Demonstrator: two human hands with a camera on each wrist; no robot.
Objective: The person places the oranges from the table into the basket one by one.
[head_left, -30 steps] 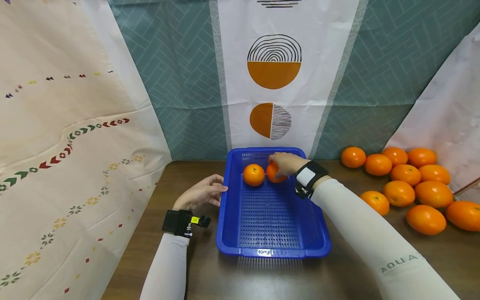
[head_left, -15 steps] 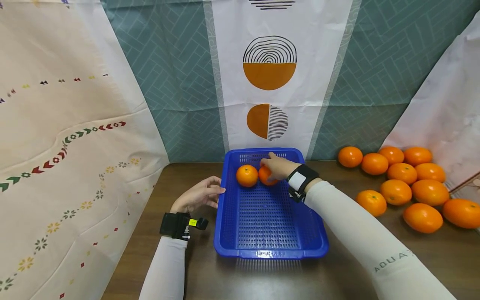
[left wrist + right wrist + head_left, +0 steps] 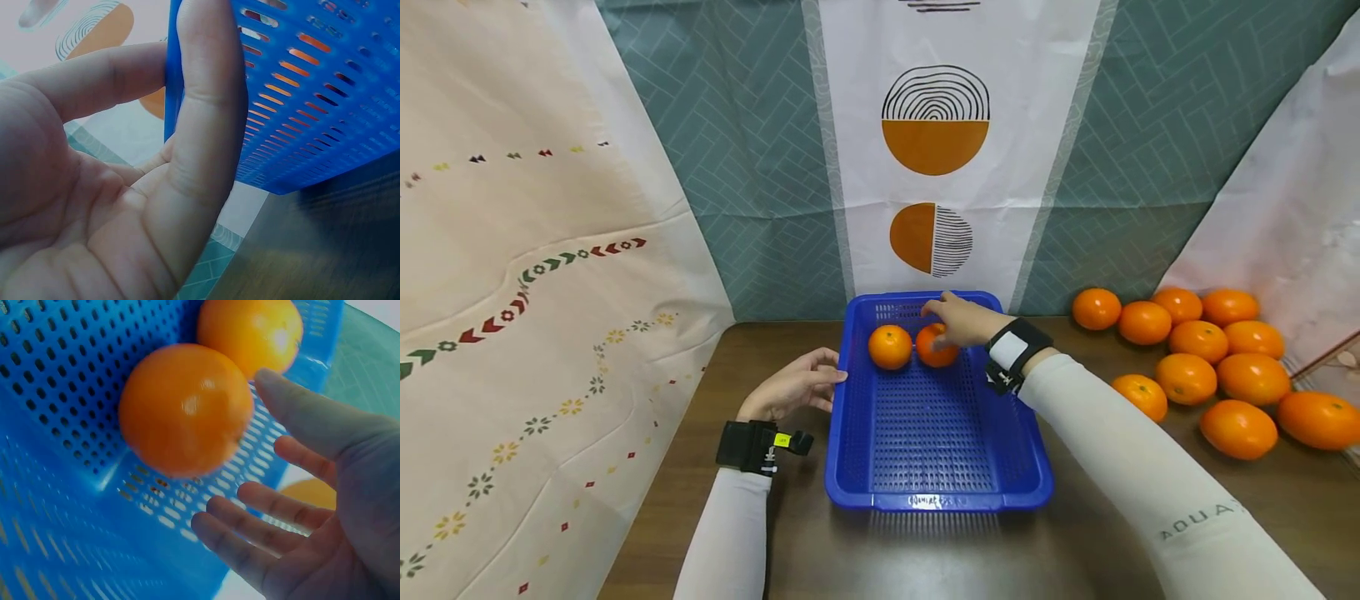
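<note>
Two oranges sit side by side at the far end of a blue plastic basket: a left orange and a right orange. Over the right one is my right hand, its fingers spread; in the right wrist view a gap shows between most fingers and that orange. My left hand holds the basket's left rim between thumb and fingers. Close up in the left wrist view, the fingers lie along the slotted basket wall, with orange colour showing through the slots.
Several oranges lie grouped on the brown table, right of the basket. Behind the table hangs a green and white patterned cloth. A cream cloth borders the left side.
My right hand set the right orange beside the left one, then let go, its fingers lifting and spreading. My left hand stays at the rim. The head view shifted slightly.
</note>
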